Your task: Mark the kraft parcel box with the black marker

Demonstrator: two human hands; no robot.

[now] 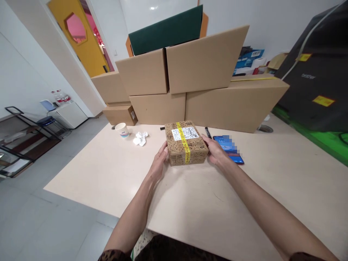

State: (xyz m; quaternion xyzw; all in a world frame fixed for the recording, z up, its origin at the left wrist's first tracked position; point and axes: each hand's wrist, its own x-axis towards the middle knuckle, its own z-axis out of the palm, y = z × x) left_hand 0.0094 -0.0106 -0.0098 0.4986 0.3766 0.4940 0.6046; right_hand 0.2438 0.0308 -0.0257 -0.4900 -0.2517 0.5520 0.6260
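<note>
A small cardboard box with dark speckles sits between my hands above the front part of the table. Yellow tape runs over its top and down the near side, crossing a white label. My left hand presses on the box's left side, and my right hand grips the right side, both with their far fingers partly hidden. Just beyond my right hand lie a black marker pen and a smartphone with a lit blue screen.
A paper cup and a crumpled tissue are on the table to the left. Large cardboard boxes are stacked along the back, topped by a dark green box. A dark covered machine stands at right.
</note>
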